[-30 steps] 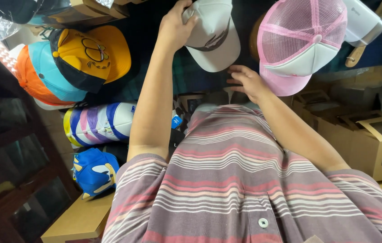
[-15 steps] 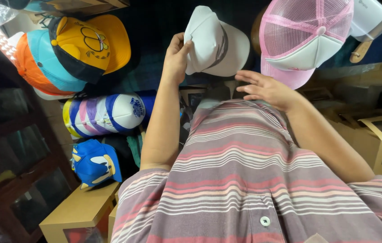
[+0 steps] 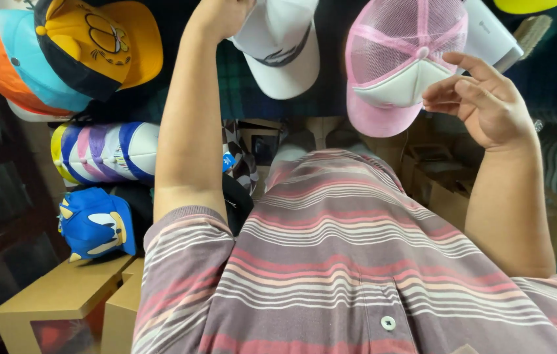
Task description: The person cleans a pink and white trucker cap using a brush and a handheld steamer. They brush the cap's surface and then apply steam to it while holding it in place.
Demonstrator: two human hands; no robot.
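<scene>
We've got a short-sleeve polo shirt [image 3: 357,262], striped w/ mauve, pink, cream & grey bands, one white button [image 3: 388,322] on the placket. Both forearms bare; left hand [image 3: 222,16] & right hand [image 3: 488,101] ungloved, no rings visible.

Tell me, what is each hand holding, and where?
The left hand grips the white cap at its edge. The right hand is open beside the pink mesh cap, holding nothing.

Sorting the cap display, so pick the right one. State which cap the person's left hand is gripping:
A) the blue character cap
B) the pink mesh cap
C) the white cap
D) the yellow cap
C: the left hand is closed on the white cap, while the right hand is open beside the pink mesh cap.
</scene>
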